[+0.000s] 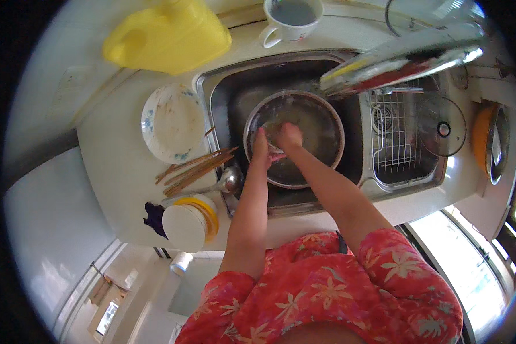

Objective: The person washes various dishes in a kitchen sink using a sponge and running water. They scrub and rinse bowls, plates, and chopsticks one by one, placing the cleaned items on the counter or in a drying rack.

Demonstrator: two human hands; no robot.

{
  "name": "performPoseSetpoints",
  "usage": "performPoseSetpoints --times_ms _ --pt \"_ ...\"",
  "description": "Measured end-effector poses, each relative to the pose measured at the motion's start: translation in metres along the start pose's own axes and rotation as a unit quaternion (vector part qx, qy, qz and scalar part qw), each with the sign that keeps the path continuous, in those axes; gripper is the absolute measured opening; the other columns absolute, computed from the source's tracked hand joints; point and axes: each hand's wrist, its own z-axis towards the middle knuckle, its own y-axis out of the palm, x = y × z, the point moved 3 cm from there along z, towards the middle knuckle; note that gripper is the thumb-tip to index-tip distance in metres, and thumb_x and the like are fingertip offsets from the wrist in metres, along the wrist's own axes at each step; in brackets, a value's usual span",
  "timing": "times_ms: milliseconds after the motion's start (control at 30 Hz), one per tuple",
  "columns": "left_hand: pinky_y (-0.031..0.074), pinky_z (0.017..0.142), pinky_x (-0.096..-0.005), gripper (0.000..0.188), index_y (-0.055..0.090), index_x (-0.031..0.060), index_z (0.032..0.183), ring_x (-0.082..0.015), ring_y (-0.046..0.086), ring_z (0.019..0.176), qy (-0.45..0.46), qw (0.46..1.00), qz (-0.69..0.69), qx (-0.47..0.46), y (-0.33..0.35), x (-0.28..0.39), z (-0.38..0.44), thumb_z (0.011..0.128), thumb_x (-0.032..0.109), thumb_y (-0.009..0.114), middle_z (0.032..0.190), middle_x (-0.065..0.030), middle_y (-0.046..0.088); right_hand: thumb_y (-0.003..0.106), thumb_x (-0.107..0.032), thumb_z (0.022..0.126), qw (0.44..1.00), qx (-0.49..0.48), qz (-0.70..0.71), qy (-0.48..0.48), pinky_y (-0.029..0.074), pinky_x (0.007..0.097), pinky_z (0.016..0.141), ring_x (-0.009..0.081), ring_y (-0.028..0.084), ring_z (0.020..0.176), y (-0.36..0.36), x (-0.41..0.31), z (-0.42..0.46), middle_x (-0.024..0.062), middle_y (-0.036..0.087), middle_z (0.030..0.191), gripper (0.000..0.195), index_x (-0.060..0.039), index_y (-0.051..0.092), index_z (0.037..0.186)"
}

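A large round metal basin [336, 165] with water in it stands in the left bowl of a stainless steel sink [228, 103]. Both of my hands are inside the basin, toward its left side. My left hand [264, 150] grips a pale, thin-rimmed dish [276, 149], mostly hidden by the hands and blurred by water. My right hand [289, 136] is curled over this dish with its knuckles up. Whether it holds anything cannot be seen.
Left of the sink lie a soiled plate [172, 124], several chopsticks [198, 172], a ladle [230, 180] and stacked white-and-yellow containers [185, 228]. Behind are a yellow jug [172, 38] and a filled mug [294, 30]. A wire rack [393, 137] and glass lid [440, 124] occupy the right sink bowl.
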Motion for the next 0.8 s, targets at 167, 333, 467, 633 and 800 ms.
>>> performPoseSetpoints --times_ms 167,333,467,633,800 --pt "0.042 0.081 -0.0579 0.055 0.034 0.0130 0.127 -0.0356 0.044 0.110 -0.050 0.985 -0.116 -0.114 -0.009 -0.005 0.006 0.088 0.051 0.027 0.127 -0.0121 0.039 0.056 -0.021 0.075 0.964 -0.025 0.259 -0.052 0.046 0.0370 0.080 0.0319 0.057 0.095 0.016 0.004 0.004 0.0171 0.060 0.099 0.027 -0.0063 0.059 0.098" --pt "0.042 0.081 -0.0583 0.055 0.037 0.0124 0.123 -0.0346 0.044 0.110 -0.032 0.990 -0.130 -0.049 0.005 -0.012 0.007 0.088 0.053 0.025 0.124 -0.0127 0.042 0.059 -0.020 0.073 0.939 -0.195 0.122 -0.254 0.046 0.0349 0.074 0.0228 0.059 0.087 0.005 0.000 0.011 0.0087 0.063 0.093 0.028 -0.0090 0.058 0.098" --pt "0.041 0.080 -0.0582 0.054 0.037 0.0145 0.123 -0.0342 0.045 0.109 -0.022 0.987 -0.157 -0.037 0.003 -0.027 0.008 0.088 0.054 0.025 0.124 -0.0106 0.043 0.062 -0.019 0.071 0.898 -0.223 -0.193 -0.327 0.047 0.0352 0.071 0.0252 0.060 0.085 -0.026 -0.025 -0.020 0.0090 0.063 0.092 0.027 -0.0114 0.061 0.096" --pt "0.041 0.080 -0.0583 0.055 0.034 0.0139 0.125 -0.0340 0.046 0.108 0.059 0.997 -0.041 0.019 0.025 -0.012 -0.017 0.088 0.054 0.027 0.122 -0.0103 0.044 0.062 -0.017 0.069 0.886 -0.101 -0.359 -0.275 0.049 0.0370 0.068 0.0270 0.061 0.082 -0.053 -0.009 -0.050 0.0123 0.062 0.089 0.027 -0.0090 0.061 0.095" --pt "0.041 0.083 -0.0581 0.053 0.033 0.0137 0.127 -0.0333 0.045 0.109 0.009 0.990 -0.117 0.081 0.026 -0.011 -0.023 0.088 0.050 0.032 0.124 -0.0117 0.042 0.059 -0.013 0.069 0.941 0.128 -0.292 -0.113 0.050 0.0373 0.069 0.0288 0.058 0.087 -0.067 0.049 -0.038 0.0139 0.056 0.099 0.027 -0.0043 0.059 0.095"
